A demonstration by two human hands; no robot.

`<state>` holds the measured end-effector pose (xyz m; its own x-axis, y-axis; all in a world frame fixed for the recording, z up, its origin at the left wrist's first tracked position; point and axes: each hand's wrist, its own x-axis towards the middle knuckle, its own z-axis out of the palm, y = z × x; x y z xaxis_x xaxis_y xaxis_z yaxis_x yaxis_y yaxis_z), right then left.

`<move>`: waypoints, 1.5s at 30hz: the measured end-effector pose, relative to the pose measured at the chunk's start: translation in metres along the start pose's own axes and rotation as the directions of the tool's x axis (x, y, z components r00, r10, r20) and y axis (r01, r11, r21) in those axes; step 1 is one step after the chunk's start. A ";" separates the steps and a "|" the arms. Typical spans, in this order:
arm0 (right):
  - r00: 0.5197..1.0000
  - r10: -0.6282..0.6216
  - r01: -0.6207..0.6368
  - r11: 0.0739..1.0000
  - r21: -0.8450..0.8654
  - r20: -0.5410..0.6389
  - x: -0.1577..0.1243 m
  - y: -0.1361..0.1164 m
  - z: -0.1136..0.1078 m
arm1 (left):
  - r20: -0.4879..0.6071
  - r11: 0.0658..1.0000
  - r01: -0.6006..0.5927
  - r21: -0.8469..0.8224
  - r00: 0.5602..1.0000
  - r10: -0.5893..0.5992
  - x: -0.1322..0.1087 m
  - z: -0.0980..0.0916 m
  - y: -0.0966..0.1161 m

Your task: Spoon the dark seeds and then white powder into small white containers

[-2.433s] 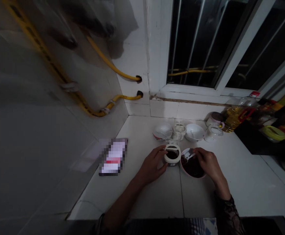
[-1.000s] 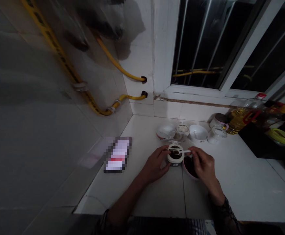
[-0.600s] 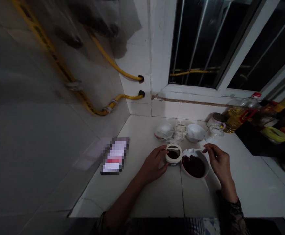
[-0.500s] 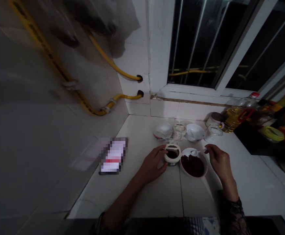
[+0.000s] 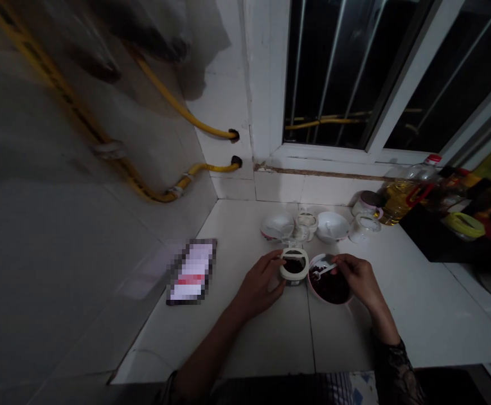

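My left hand is closed around the left side of a small spice jar. The jar has a white rim, its clear lid is flipped back, and dark contents show inside. Just right of it stands a bowl of dark reddish-brown food. Over that bowl my right hand pinches the handle of a small white spoon. The spoon's head is low at the bowl's left side, by the dark food; whether it carries any is too small to tell.
Behind the jar are two white bowls, another lidded jar and a clear jar. An oil bottle and a black box of condiments stand at the right. A phone lies left, near the tiled wall.
My right hand has moved left with the spoon, from the bowl's right edge to over the bowl. My left hand still holds the jar. The view has shifted slightly.
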<state>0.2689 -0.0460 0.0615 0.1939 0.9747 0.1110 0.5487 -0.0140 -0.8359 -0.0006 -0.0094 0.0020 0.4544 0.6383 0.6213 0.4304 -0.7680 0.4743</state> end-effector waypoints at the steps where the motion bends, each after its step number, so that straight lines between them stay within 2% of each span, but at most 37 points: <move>1: 0.999 0.035 -0.035 0.998 0.047 -0.007 0.000 -0.001 -0.002 | 0.001 1.000 0.003 0.000 1.000 -0.003 0.000 0.000 0.000; 10: 0.963 0.267 -0.263 0.892 0.368 0.040 0.001 -0.002 -0.014 | -0.003 1.000 0.009 0.002 1.000 -0.009 0.000 0.001 -0.001; 18: 0.957 0.291 -0.271 0.869 0.413 0.015 0.002 0.004 -0.013 | 0.024 0.999 0.012 0.031 1.000 -0.013 0.000 -0.001 0.000; 23: 0.960 0.270 -0.211 0.867 0.452 -0.070 0.003 -0.003 -0.012 | 0.018 1.000 0.008 0.019 1.000 -0.008 0.000 -0.001 0.000; 26: 0.972 0.170 -0.095 0.915 0.393 -0.160 0.000 -0.017 -0.006 | 0.017 1.000 0.010 0.014 1.000 -0.010 0.000 0.000 0.000; 30: 0.954 -0.134 0.173 0.977 0.128 -0.267 -0.009 -0.035 0.013 | 0.001 1.000 0.005 0.002 1.000 -0.005 0.000 0.000 -0.001; 32: 0.915 -0.356 0.352 0.934 -0.055 -0.188 -0.014 -0.038 0.024 | 0.006 1.000 0.002 0.004 1.000 -0.002 0.000 0.000 -0.001; 34: 0.842 -0.538 0.522 0.832 -0.188 -0.045 -0.017 -0.038 0.031 | 0.014 1.000 0.006 0.008 1.000 -0.007 0.000 0.000 -0.001; 36: 0.793 -0.608 0.593 0.767 -0.245 0.018 -0.018 -0.037 0.030 | 0.015 1.000 0.008 0.007 1.000 -0.008 -0.001 0.001 -0.001; 38: 0.825 -0.563 0.532 0.804 -0.264 -0.052 -0.019 -0.034 0.021 | 0.012 1.000 0.000 0.004 1.000 0.000 -0.001 0.001 -0.001; 41: 0.901 -0.387 0.330 0.905 -0.270 -0.196 -0.014 -0.025 -0.002 | 0.019 1.000 -0.005 0.018 1.000 0.004 -0.001 0.001 -0.002; 45: 0.964 -0.245 0.193 0.914 -0.357 -0.106 -0.001 -0.005 -0.023 | 0.019 0.999 -0.001 0.037 1.000 0.000 -0.001 0.001 -0.002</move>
<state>0.2851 -0.0517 0.0777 0.1384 0.9191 0.3688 0.8295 0.0958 -0.5502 -0.0011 -0.0085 0.0002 0.4696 0.6389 0.6093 0.4584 -0.7663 0.4502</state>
